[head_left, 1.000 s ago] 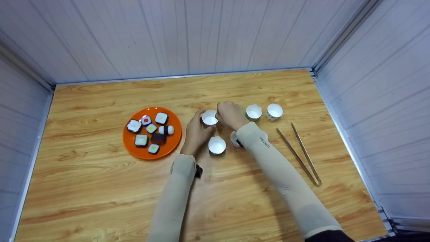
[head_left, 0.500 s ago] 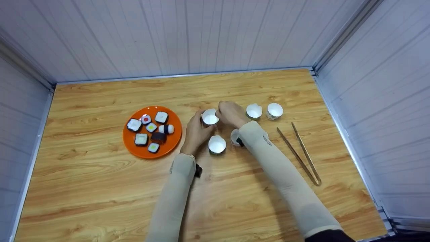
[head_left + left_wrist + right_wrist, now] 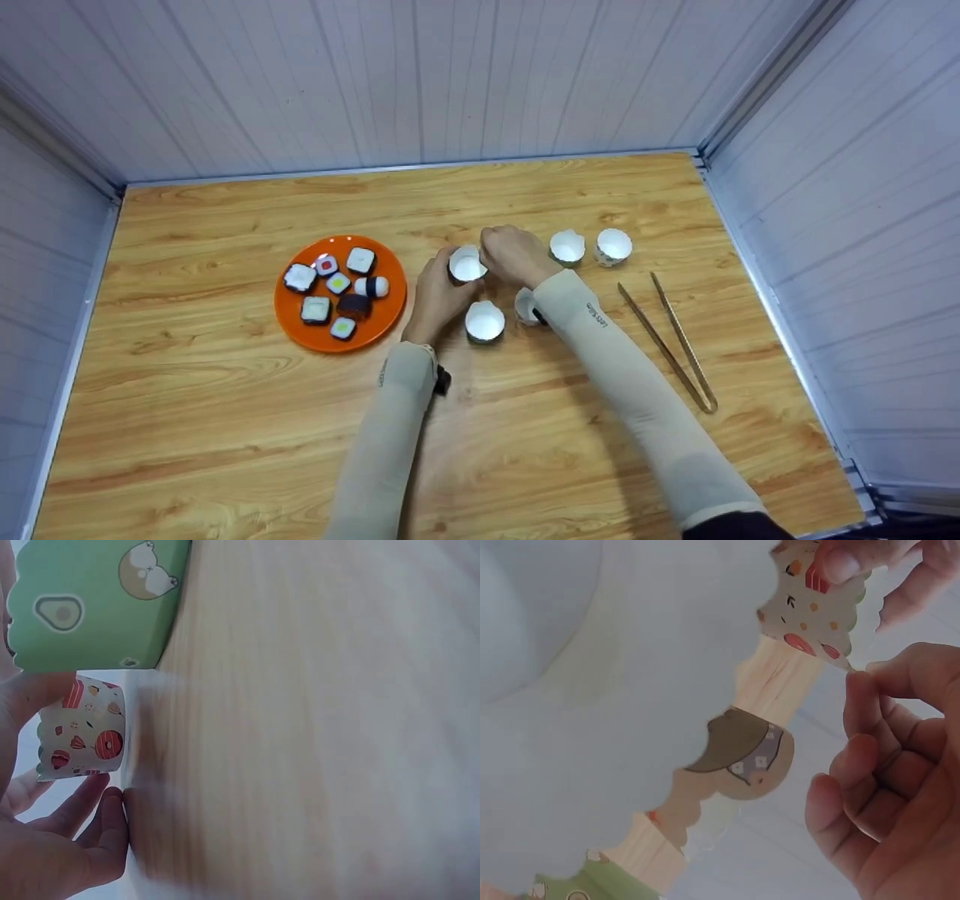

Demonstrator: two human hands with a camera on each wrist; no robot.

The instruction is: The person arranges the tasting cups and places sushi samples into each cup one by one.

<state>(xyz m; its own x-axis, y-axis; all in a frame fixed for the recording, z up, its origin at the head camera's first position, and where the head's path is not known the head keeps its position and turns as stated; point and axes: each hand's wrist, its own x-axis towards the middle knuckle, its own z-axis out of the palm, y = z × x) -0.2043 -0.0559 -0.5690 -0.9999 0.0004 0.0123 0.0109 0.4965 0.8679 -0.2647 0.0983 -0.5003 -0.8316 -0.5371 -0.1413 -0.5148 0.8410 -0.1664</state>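
A small white paper baking cup (image 3: 466,265) with red and orange food prints stands between my two hands. My left hand (image 3: 439,300) holds it from the left, thumb on the near side and fingers round the far side. In the right wrist view, my right hand (image 3: 900,757) pinches the scalloped rim of this cup (image 3: 817,607) between thumb and forefinger, the other fingers curled in. Just nearer than it is a green cup (image 3: 97,607) with avocado and animal prints. Another cup (image 3: 527,307) is partly hidden under my right sleeve.
Two more paper cups (image 3: 567,247) stand right of my hands. Metal tongs (image 3: 675,345) lie spread on the wooden table (image 3: 247,427) at the right. An orange plate (image 3: 296,335) with several toy-like sushi pieces is at the left. Pale panel walls (image 3: 450,82) enclose the table.
The pinched cup and my right hand have shifted very slightly left. My left hand keeps its hold, and the plate, tongs and other cups stay in place.
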